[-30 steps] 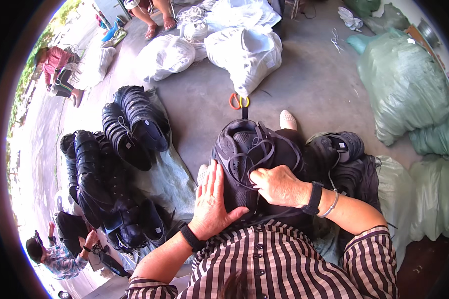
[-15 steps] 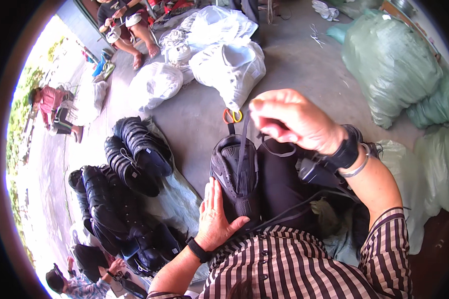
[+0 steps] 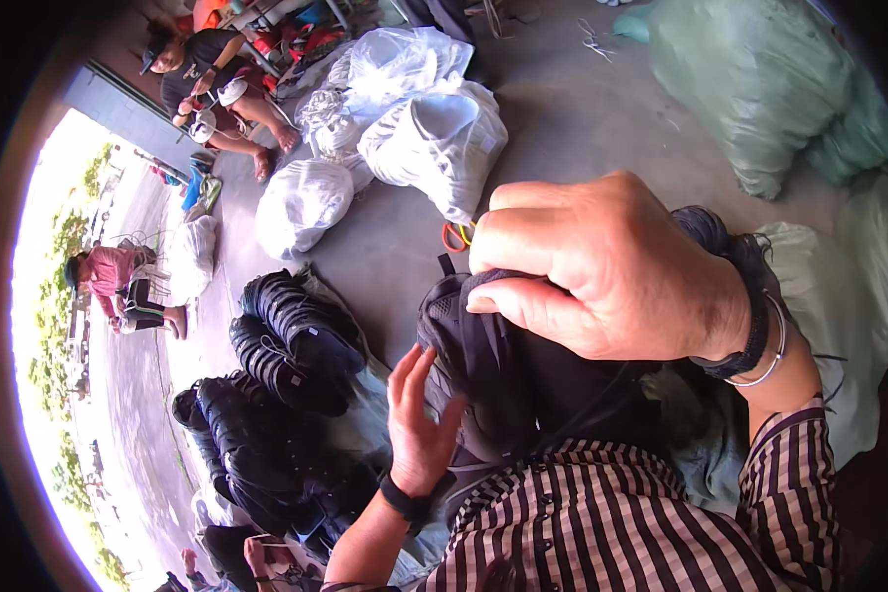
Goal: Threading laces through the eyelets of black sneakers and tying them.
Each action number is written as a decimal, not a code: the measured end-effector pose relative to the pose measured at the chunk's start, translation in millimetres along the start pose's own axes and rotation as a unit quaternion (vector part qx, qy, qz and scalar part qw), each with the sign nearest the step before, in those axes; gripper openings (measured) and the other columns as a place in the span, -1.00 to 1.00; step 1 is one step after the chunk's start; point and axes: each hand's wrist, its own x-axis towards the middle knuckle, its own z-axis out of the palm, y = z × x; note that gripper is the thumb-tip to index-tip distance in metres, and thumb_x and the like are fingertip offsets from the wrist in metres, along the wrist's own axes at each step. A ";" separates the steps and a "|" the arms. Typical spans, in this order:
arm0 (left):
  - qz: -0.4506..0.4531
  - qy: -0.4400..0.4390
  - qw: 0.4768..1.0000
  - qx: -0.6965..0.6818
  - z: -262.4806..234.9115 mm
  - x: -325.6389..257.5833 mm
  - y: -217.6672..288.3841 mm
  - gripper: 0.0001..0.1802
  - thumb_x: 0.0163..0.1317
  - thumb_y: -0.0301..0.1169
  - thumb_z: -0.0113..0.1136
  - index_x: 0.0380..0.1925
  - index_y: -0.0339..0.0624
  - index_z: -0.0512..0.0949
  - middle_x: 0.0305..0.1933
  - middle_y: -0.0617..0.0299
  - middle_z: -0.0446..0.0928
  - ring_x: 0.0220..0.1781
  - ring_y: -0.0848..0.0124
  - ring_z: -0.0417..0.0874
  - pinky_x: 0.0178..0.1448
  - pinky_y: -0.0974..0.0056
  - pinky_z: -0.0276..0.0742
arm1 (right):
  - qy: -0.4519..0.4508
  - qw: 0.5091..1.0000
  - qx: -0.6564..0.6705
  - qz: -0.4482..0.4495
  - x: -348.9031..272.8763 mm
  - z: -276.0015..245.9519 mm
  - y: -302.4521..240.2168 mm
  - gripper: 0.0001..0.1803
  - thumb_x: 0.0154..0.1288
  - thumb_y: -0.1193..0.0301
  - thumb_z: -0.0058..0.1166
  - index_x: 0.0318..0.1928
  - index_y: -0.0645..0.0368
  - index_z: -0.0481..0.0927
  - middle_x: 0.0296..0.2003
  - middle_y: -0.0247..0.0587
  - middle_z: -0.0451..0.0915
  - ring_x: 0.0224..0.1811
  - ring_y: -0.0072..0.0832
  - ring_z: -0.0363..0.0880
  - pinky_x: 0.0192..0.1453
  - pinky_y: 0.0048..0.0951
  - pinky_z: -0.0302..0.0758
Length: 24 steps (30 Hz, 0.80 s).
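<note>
A black shoe point(image 3: 444, 321) rests on my lap, its toe end toward me, partly covered by my right hand. My right hand point(image 3: 612, 271) is raised close above it, thumb and fingers pinched on a black shoelace point(image 3: 523, 275). Most of that lace is hidden behind the hand. At the shoe's left side is my left hand point(image 3: 419, 429), fingers apart and holding nothing; I cannot tell if it touches the shoe. Just beyond the shoe lies a pair of scissors point(image 3: 455, 236) with orange and yellow handles.
Several dark shoes point(image 3: 286, 340) are stacked in rows at left on a pale sheet. White plastic bags point(image 3: 429, 148) stand ahead, big green sacks point(image 3: 750, 89) at far right. One person point(image 3: 212, 84) sits beyond the bags, another point(image 3: 118, 281) at far left. Parts of a person show at lower left.
My right hand has come nearer the camera, pulling the lace up. My left hand has lifted from lying flat against the shoe's side, fingers now raised. The whole view has shifted somewhat.
</note>
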 end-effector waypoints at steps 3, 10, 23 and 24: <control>-0.027 -0.063 0.988 -0.138 1.7 27.1 1.8 -0.67 0.07 -0.71 0.15 -0.11 -0.28 0.57 -0.24 0.11 0.59 -0.20 0.27 0.64 -0.09 0.30 0.53 | 0.018 0.992 -0.102 -0.073 -5.7 1.9 -4.6 -0.76 -0.05 0.45 0.29 -0.35 0.10 0.51 -0.43 -0.28 0.48 -0.57 -0.34 0.49 -0.55 -0.41 0.41; 0.076 -0.258 0.963 0.009 12.7 45.9 19.8 -0.80 0.03 -0.36 0.35 -0.33 -0.13 0.61 -0.29 0.20 0.51 -0.31 0.12 0.57 -0.20 0.22 0.52 | 0.005 0.996 -0.076 -0.043 -25.2 -2.6 -3.6 -0.75 -0.11 0.51 0.29 -0.37 0.13 0.51 -0.45 -0.33 0.48 -0.54 -0.40 0.50 -0.51 -0.42 0.42; -0.324 0.258 0.624 -0.663 -131.7 -4.8 -183.4 -0.80 0.42 -0.29 -0.17 -0.37 -0.04 0.39 -0.60 0.43 0.26 -0.62 0.58 0.23 -0.56 0.45 0.19 | 0.393 0.432 0.714 0.386 -272.7 -24.6 197.0 -0.72 0.29 0.61 -0.06 0.02 0.30 0.43 -0.32 -0.25 0.49 -0.51 -0.65 0.38 -0.32 -0.59 0.38; -0.345 0.294 0.607 -0.653 -142.1 -7.1 -204.3 -0.80 0.42 -0.30 -0.17 -0.39 -0.01 0.37 -0.62 0.43 0.23 -0.67 0.59 0.17 -0.63 0.45 0.11 | 0.393 0.446 0.668 0.447 -319.7 -36.1 219.7 -0.72 0.29 0.59 -0.06 0.02 0.32 0.41 -0.31 -0.27 0.48 -0.48 -0.64 0.42 -0.32 -0.59 0.41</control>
